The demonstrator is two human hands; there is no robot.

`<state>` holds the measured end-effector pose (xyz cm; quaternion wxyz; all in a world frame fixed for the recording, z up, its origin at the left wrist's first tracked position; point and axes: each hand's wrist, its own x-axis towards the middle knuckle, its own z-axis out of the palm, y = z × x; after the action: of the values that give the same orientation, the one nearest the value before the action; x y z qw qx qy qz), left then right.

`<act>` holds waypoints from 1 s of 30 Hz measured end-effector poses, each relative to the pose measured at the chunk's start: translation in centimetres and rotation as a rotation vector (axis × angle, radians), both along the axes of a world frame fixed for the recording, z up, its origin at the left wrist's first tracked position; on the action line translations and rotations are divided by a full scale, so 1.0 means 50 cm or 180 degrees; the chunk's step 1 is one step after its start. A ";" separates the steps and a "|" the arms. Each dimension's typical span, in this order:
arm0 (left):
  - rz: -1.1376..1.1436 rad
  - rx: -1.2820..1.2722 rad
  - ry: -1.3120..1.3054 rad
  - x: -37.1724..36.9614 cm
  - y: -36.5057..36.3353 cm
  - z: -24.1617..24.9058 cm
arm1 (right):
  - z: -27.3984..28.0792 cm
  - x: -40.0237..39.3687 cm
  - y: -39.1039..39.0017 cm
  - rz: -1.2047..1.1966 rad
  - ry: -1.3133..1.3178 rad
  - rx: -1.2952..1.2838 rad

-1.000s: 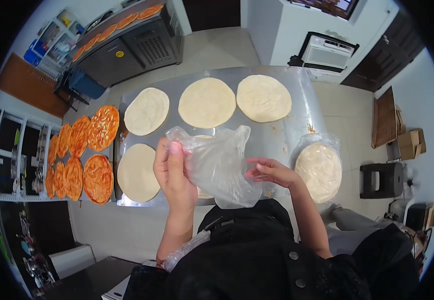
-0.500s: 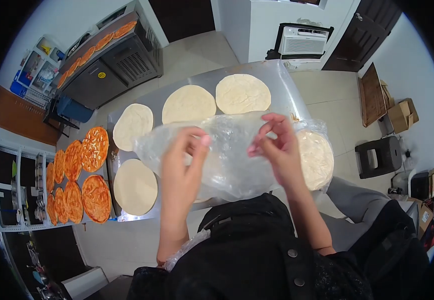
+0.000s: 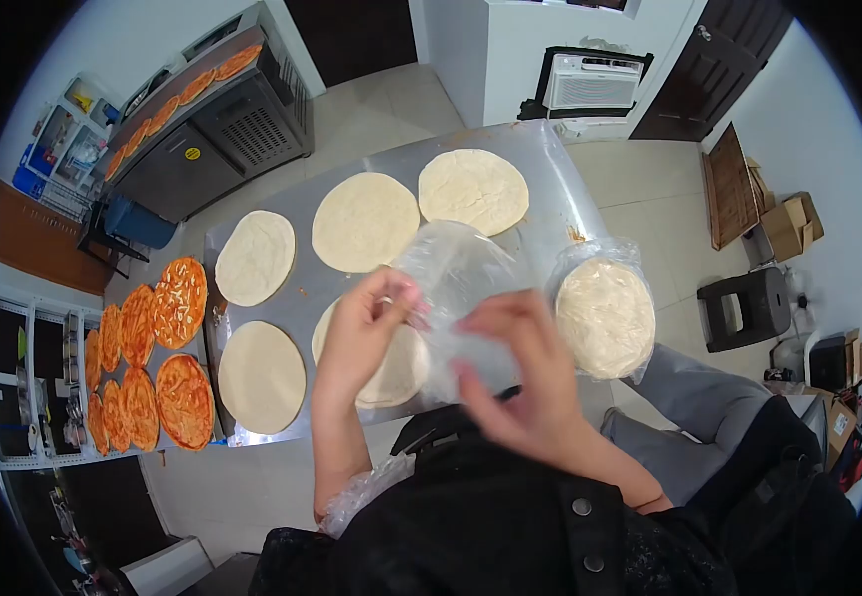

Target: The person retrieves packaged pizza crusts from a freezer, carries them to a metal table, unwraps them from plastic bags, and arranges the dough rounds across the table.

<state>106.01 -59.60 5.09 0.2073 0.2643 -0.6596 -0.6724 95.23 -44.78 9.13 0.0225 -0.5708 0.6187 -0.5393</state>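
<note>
A clear plastic bag (image 3: 466, 263) hangs over the middle of the metal table (image 3: 351, 290). My left hand (image 3: 366, 323) pinches its left edge between thumb and fingers. Beside the bag's right part is my right hand (image 3: 525, 372), blurred, with thumb and fingers apart; whether they touch the plastic is hard to see. Under my left hand lies a flat round pizza crust (image 3: 396, 372), partly covered by the hand and the bag. To the right, a stack of pale crusts (image 3: 605, 318) sits in clear plastic at the table edge.
More plain crusts (image 3: 366, 221) lie along the table's far side and left end (image 3: 262, 377). Several sauced crusts (image 3: 185, 400) stand at the far left, one with white shreds (image 3: 180, 302). A steel counter (image 3: 212, 149) holds more sauced ones. A dark stool (image 3: 744, 308) stands right.
The plastic bag, earlier spread wide across the table, is now gathered into a narrower shape. My hands have come closer together and lower, uncovering part of the crust beneath. My right fingers have spread.
</note>
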 end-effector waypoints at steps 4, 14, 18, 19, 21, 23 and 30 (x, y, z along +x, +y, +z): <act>0.0437 -0.0407 -0.0177 0.002 -0.051 -0.033 | -0.021 0.077 -0.027 0.2493 -0.0331 0.2698; 0.1038 -0.1616 -0.0607 0.054 -0.078 -0.047 | -0.190 0.213 -0.073 0.4540 -0.0748 0.2847; 0.0538 -0.0537 -0.0782 0.075 -0.072 -0.069 | -0.178 0.224 -0.072 0.4445 -0.0594 0.2513; 0.0518 -0.0467 -0.0690 0.077 -0.069 -0.074 | -0.178 0.223 -0.075 0.4461 -0.0601 0.2508; 0.0570 -0.0469 -0.0642 0.078 -0.067 -0.082 | -0.179 0.209 -0.078 0.4410 -0.0804 0.2314; 0.0633 -0.0454 -0.0587 0.083 -0.059 -0.086 | -0.122 0.143 -0.075 0.4042 -0.1183 0.2131; 0.0418 -0.0206 -0.0180 0.114 -0.018 -0.096 | -0.162 -0.066 -0.095 0.1686 -0.3091 0.1927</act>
<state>111.73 -60.50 0.27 0.2408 0.3190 -0.6678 -0.6279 91.94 -49.52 1.02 0.5943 -0.3631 0.5008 -0.5140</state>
